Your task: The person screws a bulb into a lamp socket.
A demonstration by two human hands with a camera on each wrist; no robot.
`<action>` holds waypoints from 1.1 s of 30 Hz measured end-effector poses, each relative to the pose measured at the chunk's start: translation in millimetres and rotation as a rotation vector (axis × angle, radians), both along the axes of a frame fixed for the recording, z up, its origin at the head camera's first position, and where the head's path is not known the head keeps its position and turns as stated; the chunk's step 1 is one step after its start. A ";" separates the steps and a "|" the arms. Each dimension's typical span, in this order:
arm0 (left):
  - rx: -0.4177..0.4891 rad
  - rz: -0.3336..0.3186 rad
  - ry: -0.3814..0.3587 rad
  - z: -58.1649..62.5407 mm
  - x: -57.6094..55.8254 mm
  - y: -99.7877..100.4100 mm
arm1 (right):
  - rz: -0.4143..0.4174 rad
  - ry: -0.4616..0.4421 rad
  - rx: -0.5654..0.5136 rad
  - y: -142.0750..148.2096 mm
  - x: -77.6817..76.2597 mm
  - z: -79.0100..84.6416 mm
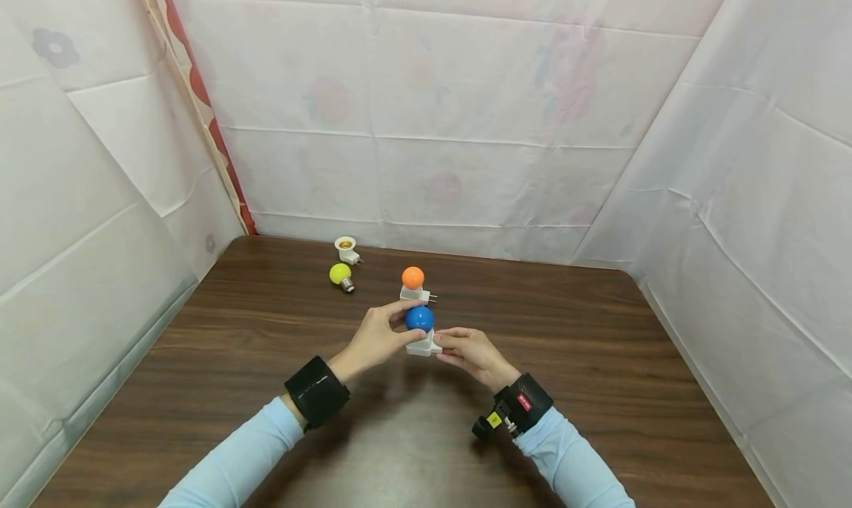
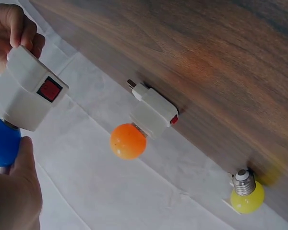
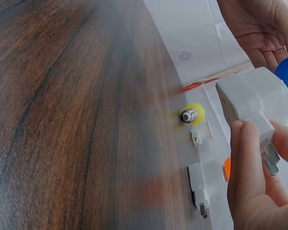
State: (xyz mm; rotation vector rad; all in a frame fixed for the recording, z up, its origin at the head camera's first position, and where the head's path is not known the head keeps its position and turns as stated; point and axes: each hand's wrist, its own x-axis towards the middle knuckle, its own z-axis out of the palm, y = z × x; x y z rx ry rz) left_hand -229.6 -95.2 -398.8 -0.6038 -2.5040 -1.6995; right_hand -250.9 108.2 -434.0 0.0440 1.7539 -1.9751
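My left hand (image 1: 381, 336) grips a blue bulb (image 1: 419, 318) between thumb and fingers. The bulb sits in a white plug-in lamp socket (image 2: 31, 91) with a red switch (image 2: 50, 89) on its side. My right hand (image 1: 471, 354) pinches the plug end of that socket, its metal prongs (image 3: 270, 160) showing beside the fingers in the right wrist view. Both wrist views show the held socket raised off the table. Just beyond the hands, an orange bulb (image 1: 413, 277) stands in a second white socket (image 2: 153, 112), which rests on the table.
At the back left of the brown wooden table (image 1: 532, 308) lies a yellow bulb (image 1: 340, 274) with its screw base bare. Behind it stands a bulbless white socket (image 1: 346, 249). White patterned sheets (image 1: 433, 109) hang around the table's back and sides.
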 end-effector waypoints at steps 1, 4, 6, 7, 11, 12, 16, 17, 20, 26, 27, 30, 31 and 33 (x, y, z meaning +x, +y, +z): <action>0.002 -0.012 -0.007 -0.4 -0.8 -0.7 | 0.002 -0.001 -0.001 0.2 -0.1 -0.1; -0.007 -0.044 -0.008 -0.6 -2.6 -2.4 | 0.002 -0.007 -0.006 0.4 -0.1 0.0; -0.019 -0.069 -0.005 0.3 -3.5 -3.4 | 0.000 -0.010 -0.007 0.4 0.2 0.0; -0.028 -0.080 -0.004 0.3 -4.4 -4.1 | 0.001 -0.011 -0.008 0.5 0.3 0.0; -0.054 -0.117 -0.018 3.6 -5.8 -6.4 | 0.007 -0.015 -0.001 1.0 1.0 -0.4; -0.057 -0.123 -0.025 4.0 -6.1 -6.9 | 0.009 -0.016 -0.001 1.1 1.1 -0.6; -0.049 -0.126 -0.032 4.4 -6.6 -6.9 | 0.004 -0.018 -0.003 0.6 1.5 -1.3; -0.045 -0.123 -0.027 3.9 -6.4 -6.4 | 0.000 -0.020 -0.004 0.4 1.5 -1.5; -0.022 -0.087 -0.011 1.5 -5.0 -3.3 | -0.013 -0.016 -0.002 -0.4 1.3 -2.3; -0.128 0.137 0.141 -1.7 1.9 9.7 | -0.040 -0.004 -0.013 -2.8 0.2 -1.1; -0.152 0.171 0.170 -1.5 2.8 11.6 | -0.043 -0.004 -0.017 -3.1 -0.1 -0.8; -0.166 0.225 0.211 -0.2 4.1 14.8 | -0.043 -0.001 -0.021 -3.6 -0.6 -0.2; -0.158 0.228 0.208 -0.3 3.6 15.2 | -0.041 -0.002 -0.021 -3.7 -0.7 -0.1; -0.146 0.229 0.199 -0.4 3.2 15.1 | -0.034 -0.005 -0.024 -3.6 -0.7 -0.3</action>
